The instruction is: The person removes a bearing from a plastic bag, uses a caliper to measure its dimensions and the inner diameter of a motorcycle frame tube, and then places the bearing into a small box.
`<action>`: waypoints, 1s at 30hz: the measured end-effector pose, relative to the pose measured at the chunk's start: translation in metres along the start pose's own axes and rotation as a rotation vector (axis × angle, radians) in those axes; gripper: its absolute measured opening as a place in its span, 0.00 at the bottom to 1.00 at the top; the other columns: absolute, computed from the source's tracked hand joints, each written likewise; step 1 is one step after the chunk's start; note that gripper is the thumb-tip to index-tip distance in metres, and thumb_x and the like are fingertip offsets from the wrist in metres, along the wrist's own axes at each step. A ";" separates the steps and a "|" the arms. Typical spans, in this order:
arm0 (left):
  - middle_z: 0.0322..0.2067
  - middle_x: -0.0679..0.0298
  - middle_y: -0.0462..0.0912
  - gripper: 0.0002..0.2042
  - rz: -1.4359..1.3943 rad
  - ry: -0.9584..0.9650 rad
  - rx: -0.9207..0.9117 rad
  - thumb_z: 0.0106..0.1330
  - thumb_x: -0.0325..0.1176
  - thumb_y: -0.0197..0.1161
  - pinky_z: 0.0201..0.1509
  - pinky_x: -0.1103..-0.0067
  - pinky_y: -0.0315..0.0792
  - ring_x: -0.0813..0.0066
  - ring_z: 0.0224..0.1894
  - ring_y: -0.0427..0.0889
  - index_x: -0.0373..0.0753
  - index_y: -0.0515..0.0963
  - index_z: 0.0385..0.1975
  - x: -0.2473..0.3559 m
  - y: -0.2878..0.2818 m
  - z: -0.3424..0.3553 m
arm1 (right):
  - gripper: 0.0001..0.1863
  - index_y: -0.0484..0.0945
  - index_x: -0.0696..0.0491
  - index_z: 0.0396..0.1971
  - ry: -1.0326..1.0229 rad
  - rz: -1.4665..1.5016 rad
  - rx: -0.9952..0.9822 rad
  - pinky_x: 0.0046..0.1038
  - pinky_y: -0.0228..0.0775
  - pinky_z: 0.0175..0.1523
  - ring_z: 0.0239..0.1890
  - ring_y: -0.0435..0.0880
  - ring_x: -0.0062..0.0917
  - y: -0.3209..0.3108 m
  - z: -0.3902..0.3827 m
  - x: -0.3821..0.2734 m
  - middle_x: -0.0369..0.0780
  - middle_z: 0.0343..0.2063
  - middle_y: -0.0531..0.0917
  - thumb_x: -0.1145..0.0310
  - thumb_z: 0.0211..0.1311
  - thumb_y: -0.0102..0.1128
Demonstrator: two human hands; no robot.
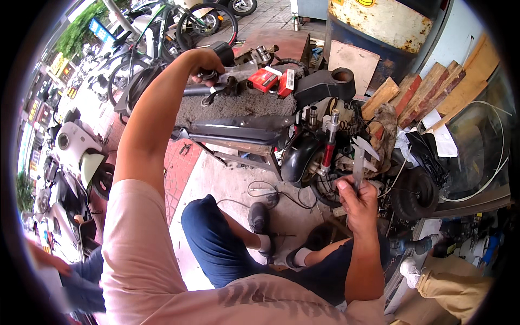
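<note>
My right hand (357, 203) is closed round a metal caliper (358, 167), its jaws pointing up beside the scooter's wheel. My left arm reaches far forward. My left hand (207, 64) is closed round a small dark thing at the far left end of the scooter; its kind is not clear. The partly dismantled scooter (233, 125) rests on a low stand, with a grey textured deck. At its right end are a black fender (297, 160) and a red shock absorber (329, 154). Two small red-and-white boxes (264, 79) sit on the deck.
Wooden planks (422, 92) and a rusty drum (379, 27) stand at the far right. A loose tyre (415, 192) lies right of my right hand. A cable (292, 199) crosses the floor near my shoes. Parked motor scooters (76, 146) line the left; another person's leg (455, 290) shows lower right.
</note>
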State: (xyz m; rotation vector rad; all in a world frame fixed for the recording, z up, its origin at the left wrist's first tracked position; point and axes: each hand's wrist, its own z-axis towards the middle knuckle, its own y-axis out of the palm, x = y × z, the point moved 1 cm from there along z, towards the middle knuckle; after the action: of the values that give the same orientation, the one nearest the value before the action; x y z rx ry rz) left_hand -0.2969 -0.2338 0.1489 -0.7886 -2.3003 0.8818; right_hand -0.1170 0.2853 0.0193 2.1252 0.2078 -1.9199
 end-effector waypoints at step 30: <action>0.58 0.43 0.83 0.17 -1.811 0.153 -0.686 0.72 0.24 0.54 0.68 0.58 0.79 0.46 0.61 0.84 0.30 0.74 0.60 -0.103 0.412 -0.210 | 0.25 0.88 0.52 0.47 -0.569 -1.155 -0.059 0.41 0.81 0.40 0.34 0.90 0.43 0.037 -0.058 -0.003 0.41 0.36 0.89 0.47 0.59 0.79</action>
State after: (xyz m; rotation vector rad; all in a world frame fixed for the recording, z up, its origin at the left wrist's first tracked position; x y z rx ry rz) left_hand 0.0440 0.0330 -0.0434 1.0012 -2.0103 -0.7521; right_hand -0.0518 0.2673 0.0314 1.3425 1.5845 -2.8969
